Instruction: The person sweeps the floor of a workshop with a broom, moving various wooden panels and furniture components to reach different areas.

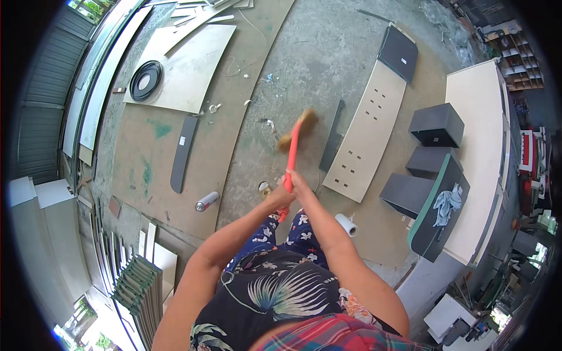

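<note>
Both of my hands grip the red handle of a broom (293,146) in front of my body. My left hand (280,197) is wrapped round the handle's lower part, and my right hand (300,184) closes round it just above. The broom's yellowish-brown head (298,130) rests on the grey concrete floor (304,64) and looks slightly blurred. Small scraps of litter (270,125) lie just left of the bristles. To the right of the head is a narrow dark strip (333,136).
A spray can (206,202) lies left of my feet, and a white roll (346,224) lies right. A long pale board with slots (367,140) and dark boxes (436,126) are at right. Brown sheeting (205,146) with a black coil (146,81) is at left.
</note>
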`<action>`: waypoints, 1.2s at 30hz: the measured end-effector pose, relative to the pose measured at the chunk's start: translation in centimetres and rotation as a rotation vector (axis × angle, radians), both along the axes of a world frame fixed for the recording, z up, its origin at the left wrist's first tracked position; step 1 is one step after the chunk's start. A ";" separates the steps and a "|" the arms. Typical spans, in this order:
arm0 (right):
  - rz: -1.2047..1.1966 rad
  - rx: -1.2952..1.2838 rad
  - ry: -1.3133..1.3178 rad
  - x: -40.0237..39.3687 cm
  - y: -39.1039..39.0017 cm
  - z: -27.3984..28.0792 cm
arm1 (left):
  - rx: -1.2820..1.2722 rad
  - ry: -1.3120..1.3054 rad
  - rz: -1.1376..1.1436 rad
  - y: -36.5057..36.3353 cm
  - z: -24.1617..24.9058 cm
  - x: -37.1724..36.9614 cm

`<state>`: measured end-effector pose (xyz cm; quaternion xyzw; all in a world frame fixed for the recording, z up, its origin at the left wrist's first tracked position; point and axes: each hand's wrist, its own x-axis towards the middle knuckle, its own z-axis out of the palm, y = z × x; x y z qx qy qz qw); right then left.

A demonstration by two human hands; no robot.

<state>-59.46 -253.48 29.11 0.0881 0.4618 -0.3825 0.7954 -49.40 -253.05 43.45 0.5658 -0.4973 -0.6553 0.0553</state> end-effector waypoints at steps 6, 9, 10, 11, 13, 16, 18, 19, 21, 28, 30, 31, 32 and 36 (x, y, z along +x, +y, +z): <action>0.251 -0.117 0.334 -6.1 -1.5 7.6 | 0.051 0.054 0.071 4.4 -0.8 -5.4; 0.483 -0.185 0.444 -9.1 -0.6 10.9 | -0.060 0.339 0.202 7.1 -0.5 -9.1; 0.590 -0.221 0.449 -10.0 -0.2 11.5 | 0.083 0.306 0.191 6.9 1.5 -10.1; 0.697 -0.257 0.450 -10.9 0.2 11.9 | 0.229 0.274 0.179 6.3 4.5 -10.9; 0.925 -0.362 0.449 -12.1 1.1 11.8 | 0.417 0.395 0.207 7.7 3.4 -13.2; 1.290 -0.514 0.400 -13.0 2.5 10.7 | 0.514 0.362 0.067 9.1 1.9 -14.2; 1.522 -0.556 0.325 -12.2 3.5 9.4 | 0.703 0.397 0.098 8.6 2.8 -14.1; 1.674 -0.594 0.282 -11.9 4.4 6.7 | 0.751 0.465 0.113 9.0 2.6 -13.5; 1.867 -0.612 0.294 -10.8 6.3 4.6 | 0.923 0.489 0.264 10.3 1.5 -13.1; 1.895 -0.365 0.347 -15.7 2.9 -3.8 | 0.701 0.308 0.642 10.7 -1.3 -13.6; 1.819 -0.408 0.591 -19.0 -2.3 -2.7 | 0.577 0.325 0.736 9.4 -2.2 -14.5; 1.745 -0.356 0.629 -19.2 -5.7 1.9 | 0.517 0.317 0.766 8.9 -2.6 -14.9; 1.651 -0.333 0.737 -20.7 -8.2 1.0 | 0.523 0.326 0.779 8.4 -2.5 -15.3; 1.367 -0.420 1.026 -22.9 -16.0 0.5 | 0.532 0.338 0.780 6.7 -2.1 -16.5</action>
